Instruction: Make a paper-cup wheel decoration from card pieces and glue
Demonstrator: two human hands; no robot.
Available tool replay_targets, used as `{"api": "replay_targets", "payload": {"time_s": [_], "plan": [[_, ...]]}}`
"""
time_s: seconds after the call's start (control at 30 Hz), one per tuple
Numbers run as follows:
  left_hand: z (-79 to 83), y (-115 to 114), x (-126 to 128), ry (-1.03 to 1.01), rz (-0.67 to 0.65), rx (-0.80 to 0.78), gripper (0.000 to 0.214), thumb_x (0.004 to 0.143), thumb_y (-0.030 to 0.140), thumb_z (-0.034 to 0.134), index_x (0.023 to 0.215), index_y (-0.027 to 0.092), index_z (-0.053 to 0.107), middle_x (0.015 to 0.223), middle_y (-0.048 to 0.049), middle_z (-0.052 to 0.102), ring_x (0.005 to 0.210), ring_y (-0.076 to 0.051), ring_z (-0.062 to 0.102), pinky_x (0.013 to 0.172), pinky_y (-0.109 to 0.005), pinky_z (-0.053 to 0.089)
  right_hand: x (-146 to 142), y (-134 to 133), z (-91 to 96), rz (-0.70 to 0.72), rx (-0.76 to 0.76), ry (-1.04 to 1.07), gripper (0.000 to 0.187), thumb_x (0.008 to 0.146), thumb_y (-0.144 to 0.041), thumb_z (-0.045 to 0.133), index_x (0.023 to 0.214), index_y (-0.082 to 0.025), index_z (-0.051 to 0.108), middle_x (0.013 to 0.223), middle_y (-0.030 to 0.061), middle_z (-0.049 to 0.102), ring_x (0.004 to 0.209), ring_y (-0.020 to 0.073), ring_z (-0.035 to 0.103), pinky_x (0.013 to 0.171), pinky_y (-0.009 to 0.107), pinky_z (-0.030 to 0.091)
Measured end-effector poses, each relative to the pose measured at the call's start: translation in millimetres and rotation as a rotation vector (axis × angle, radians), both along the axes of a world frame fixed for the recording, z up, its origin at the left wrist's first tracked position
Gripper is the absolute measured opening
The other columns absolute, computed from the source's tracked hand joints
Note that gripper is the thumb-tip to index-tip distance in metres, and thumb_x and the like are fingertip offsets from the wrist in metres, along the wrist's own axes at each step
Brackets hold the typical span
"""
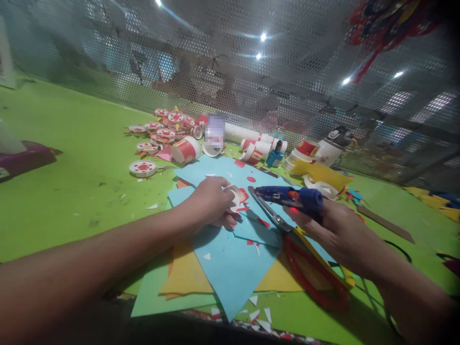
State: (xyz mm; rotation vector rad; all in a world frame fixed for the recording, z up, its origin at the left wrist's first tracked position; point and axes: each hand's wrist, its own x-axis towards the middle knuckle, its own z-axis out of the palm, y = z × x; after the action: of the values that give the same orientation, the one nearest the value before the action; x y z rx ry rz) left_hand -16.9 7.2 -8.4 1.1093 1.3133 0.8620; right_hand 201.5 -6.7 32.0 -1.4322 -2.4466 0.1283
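Observation:
My left hand (208, 200) is closed on a small white paper ring (235, 197) with a red-patterned piece at its right side. My right hand (339, 227) grips a blue hot glue gun (283, 195), whose nozzle points left toward the ring, a short gap away. A small red light glows on the gun. Beneath the gun lie large scissors (273, 214) with red and yellow handles, on light-blue paper sheets (230, 268) scattered with red and white scraps. The fingers behind the ring are partly hidden.
At the back left is a pile of white discs with red dots (166, 134). Paper cups (187, 149), a small blue bottle (275, 158) and folded yellow paper (319, 173) stand farther back. A brown strip (386, 223) lies right. Perforated metal panelling (201, 72) rises behind the green table (89, 201).

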Motion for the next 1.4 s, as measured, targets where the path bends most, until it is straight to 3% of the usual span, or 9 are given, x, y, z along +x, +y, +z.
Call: {"api": "replay_targets", "payload": {"time_s": [0.2,0.37,0.6,0.73,0.83,1.03,1.1,1.2,1.4], "plan": [[10.3,-4.7,1.6,0.011,0.023,-0.046,0.039,0.072,0.012,0.049,0.11,0.013,0.051,0.061,-0.0096,0.067,0.044,-0.019,0.061,0.044,-0.029,0.051,10.2,14.4,-0.8,-0.074,0.143,-0.056,0.031,0.087,-0.045,0.042,0.081,-0.017,0.056,0.063,0.0026,0.055,0.053,0.0153,0.047,0.048,0.027,0.036],[15.1,-7.3,2.1,-0.022,0.026,0.008,0.039,0.069,0.008,0.047,0.107,0.014,0.053,0.066,-0.0092,0.067,0.049,-0.02,0.063,0.043,-0.028,0.051,21.0,40.7,-15.9,-0.139,0.235,-0.159,0.03,0.082,-0.043,0.051,0.092,-0.016,0.06,0.08,0.0077,0.057,0.071,0.0215,0.054,0.06,0.03,0.039],[19.6,-8.5,-1.7,-0.18,0.068,0.203,0.024,0.075,0.009,0.049,0.098,0.014,0.054,0.084,-0.0099,0.067,0.062,-0.018,0.067,0.054,-0.028,0.055,32.0,61.5,-34.7,-0.185,0.091,-0.23,0.041,0.075,-0.037,0.058,0.11,-0.016,0.061,0.093,0.0089,0.053,0.086,0.0229,0.054,0.071,0.031,0.042],[16.0,-4.3,-6.4,-0.311,0.123,0.359,0.022,0.076,0.009,0.051,0.098,0.014,0.052,0.09,-0.0087,0.065,0.073,-0.017,0.068,0.069,-0.029,0.057,37.2,65.9,-34.6,-0.157,0.028,-0.246,0.042,0.076,-0.037,0.057,0.113,-0.015,0.06,0.097,0.0102,0.053,0.091,0.0243,0.053,0.076,0.033,0.042],[11.7,-1.6,-8.1,-0.332,0.113,0.354,0.021,0.076,0.01,0.052,0.097,0.014,0.052,0.091,-0.0087,0.064,0.077,-0.019,0.068,0.072,-0.029,0.056,44.9,68.2,-28.9,-0.1,-0.015,-0.258,0.042,0.077,-0.035,0.058,0.114,-0.014,0.06,0.101,0.0116,0.055,0.095,0.0251,0.053,0.081,0.034,0.042],[10.6,-3.1,-6.3,-0.354,0.097,0.303,0.024,0.075,0.01,0.053,0.099,0.016,0.052,0.094,-0.0107,0.065,0.08,-0.023,0.068,0.063,-0.029,0.058,28.3,44.7,-10.2,-0.029,0.151,-0.11,0.025,0.08,-0.025,0.057,0.102,-0.015,0.065,0.096,0.0103,0.059,0.091,0.0229,0.054,0.077,0.034,0.042],[11.5,-4.6,-4.9,-0.349,0.102,0.292,0.025,0.074,0.01,0.053,0.098,0.016,0.051,0.093,-0.0118,0.066,0.078,-0.026,0.068,0.057,-0.031,0.057,10.7,30.1,-9.6,0.102,0.176,-0.048,0.016,0.083,-0.024,0.055,0.089,-0.016,0.067,0.086,0.0077,0.059,0.082,0.0187,0.053,0.074,0.031,0.042],[12.3,-6.3,-2.5,-0.334,0.095,0.248,0.022,0.074,0.011,0.053,0.095,0.016,0.051,0.091,-0.0135,0.067,0.077,-0.028,0.068,0.052,-0.032,0.056,-10.8,13.6,-17.1,0.21,0.126,-0.146,0.015,0.085,-0.025,0.055,0.083,-0.015,0.065,0.083,0.0077,0.057,0.081,0.0184,0.051,0.07,0.03,0.041],[11.3,-8.2,0.8,-0.306,0.028,0.147,0.021,0.075,0.017,0.057,0.095,0.017,0.052,0.087,-0.0146,0.068,0.071,-0.026,0.068,0.047,-0.029,0.053,-18.5,7.0,-32.3,0.208,0.195,-0.347,0.019,0.088,-0.024,0.051,0.074,-0.015,0.062,0.08,0.0082,0.055,0.082,0.0203,0.046,0.069,0.031,0.036]]}}
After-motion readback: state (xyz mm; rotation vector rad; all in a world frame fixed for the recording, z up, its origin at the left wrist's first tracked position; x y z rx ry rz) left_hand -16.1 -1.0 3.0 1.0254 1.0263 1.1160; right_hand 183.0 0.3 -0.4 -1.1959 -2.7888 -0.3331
